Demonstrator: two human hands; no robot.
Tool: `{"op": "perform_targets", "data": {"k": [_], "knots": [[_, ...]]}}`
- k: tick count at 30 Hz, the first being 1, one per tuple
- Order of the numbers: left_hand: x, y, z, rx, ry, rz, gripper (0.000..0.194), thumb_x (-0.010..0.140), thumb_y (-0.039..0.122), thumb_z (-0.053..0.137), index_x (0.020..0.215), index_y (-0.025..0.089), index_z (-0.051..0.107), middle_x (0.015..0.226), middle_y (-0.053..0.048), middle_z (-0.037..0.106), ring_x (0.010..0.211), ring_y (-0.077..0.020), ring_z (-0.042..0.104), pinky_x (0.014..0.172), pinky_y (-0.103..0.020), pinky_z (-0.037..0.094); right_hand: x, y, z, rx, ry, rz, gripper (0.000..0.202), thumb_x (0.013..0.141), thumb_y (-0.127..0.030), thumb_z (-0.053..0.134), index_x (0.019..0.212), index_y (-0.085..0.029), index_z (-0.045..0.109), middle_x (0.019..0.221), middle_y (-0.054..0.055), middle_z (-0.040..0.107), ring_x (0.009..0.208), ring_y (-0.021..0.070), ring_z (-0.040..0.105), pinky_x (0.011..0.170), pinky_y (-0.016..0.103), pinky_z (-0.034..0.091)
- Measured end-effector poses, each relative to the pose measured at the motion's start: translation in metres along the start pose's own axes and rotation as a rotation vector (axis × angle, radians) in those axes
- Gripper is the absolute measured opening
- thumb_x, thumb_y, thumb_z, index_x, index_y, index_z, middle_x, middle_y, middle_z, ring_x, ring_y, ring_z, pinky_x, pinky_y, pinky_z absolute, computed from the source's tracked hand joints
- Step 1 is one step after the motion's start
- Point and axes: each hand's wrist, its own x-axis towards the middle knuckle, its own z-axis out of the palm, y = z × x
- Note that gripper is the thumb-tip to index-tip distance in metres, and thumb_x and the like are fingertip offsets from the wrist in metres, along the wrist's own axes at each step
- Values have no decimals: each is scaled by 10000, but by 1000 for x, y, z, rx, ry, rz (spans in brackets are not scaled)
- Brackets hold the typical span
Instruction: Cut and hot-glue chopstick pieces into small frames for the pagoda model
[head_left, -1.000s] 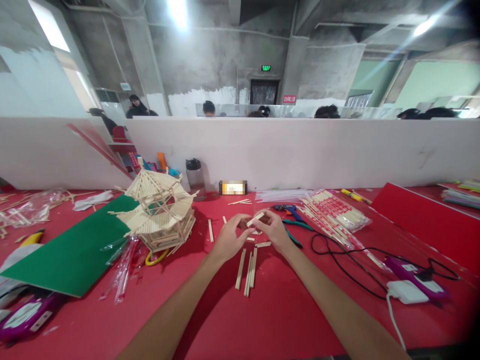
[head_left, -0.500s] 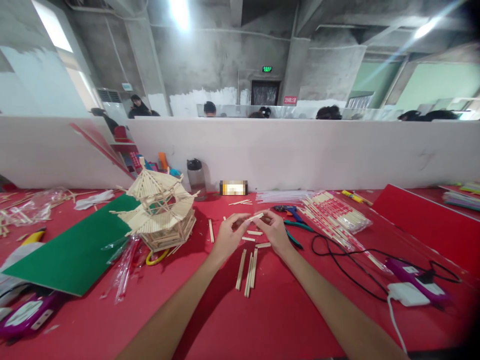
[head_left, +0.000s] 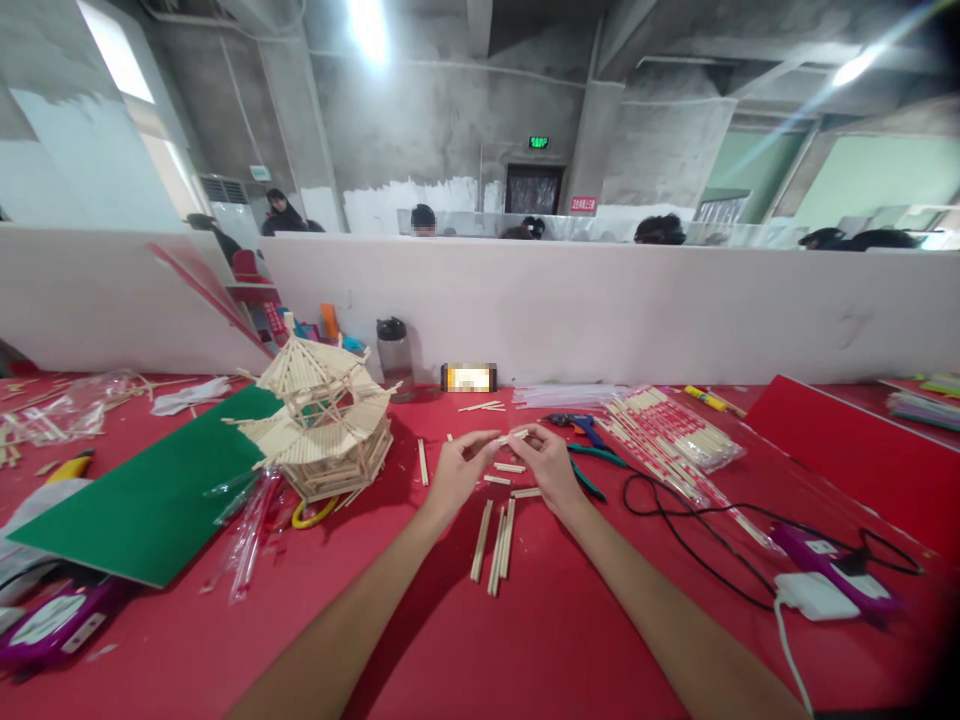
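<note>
Between my fingertips is a short wooden stick piece (head_left: pixel 514 438), held above the red table. My left hand (head_left: pixel 466 465) pinches its left end, and my right hand (head_left: pixel 546 462) grips the right end. Whether it is one stick or a glued pair I cannot make out. Below my hands lie short stick pieces (head_left: pixel 510 468). Several longer sticks (head_left: pixel 501 548) lie lengthwise nearer to me. To the left stands a pavilion model (head_left: pixel 319 420) built from wooden sticks, with a two-tiered roof.
Right of my hands are teal-handled pliers (head_left: pixel 589 470), a blue glue gun (head_left: pixel 589 428) and packs of sticks (head_left: pixel 675 430). A black cable runs to a purple power strip (head_left: pixel 832 570). Left lies a green board (head_left: pixel 150 490); a bottle (head_left: pixel 394 355) stands by the white partition (head_left: pixel 600 310).
Both hands stay in nearly the same place, still on the stick piece; my right fingers have shifted slightly. The whole view has moved a little.
</note>
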Motion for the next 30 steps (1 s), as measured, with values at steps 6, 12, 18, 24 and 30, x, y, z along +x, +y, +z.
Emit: {"op": "perform_targets", "data": {"k": [6, 12, 18, 24, 30], "knots": [[2, -3, -2, -48, 16, -65, 402, 737, 462, 776, 983, 144, 778, 959, -98, 783, 843, -238, 723, 817, -385, 586, -2, -4, 3, -13, 22, 1, 291, 670, -400, 822, 807, -183, 685, 754, 27, 703, 667, 165, 640, 622, 280, 537], [2, -3, -1, -109, 67, -116, 399, 667, 448, 829, 921, 142, 800, 948, -114, 785, 871, -249, 721, 852, -369, 567, -4, -2, 3, 24, 3, 15, 258, 684, -384, 814, 787, -183, 689, 728, 17, 725, 711, 189, 702, 644, 278, 566], [1, 0, -1, -102, 76, -126, 376, 652, 439, 838, 884, 145, 806, 916, -114, 786, 831, -243, 715, 819, -357, 560, -3, 2, 3, 28, 9, 5, 262, 693, -393, 817, 787, -183, 692, 729, 20, 739, 711, 199, 721, 638, 279, 583], [1, -2, -2, -127, 75, -134, 384, 642, 439, 848, 882, 142, 804, 908, -115, 785, 831, -243, 714, 819, -361, 562, -3, 3, 2, 0, 5, -25, 266, 707, -409, 809, 787, -184, 690, 741, 23, 747, 711, 201, 723, 642, 285, 588], [1, -3, -2, -143, 70, -129, 369, 639, 434, 854, 871, 152, 803, 909, -108, 786, 830, -232, 715, 832, -354, 559, -5, 1, 3, 20, 14, -16, 284, 689, -422, 820, 782, -182, 700, 728, 29, 747, 674, 202, 718, 645, 303, 596]]}}
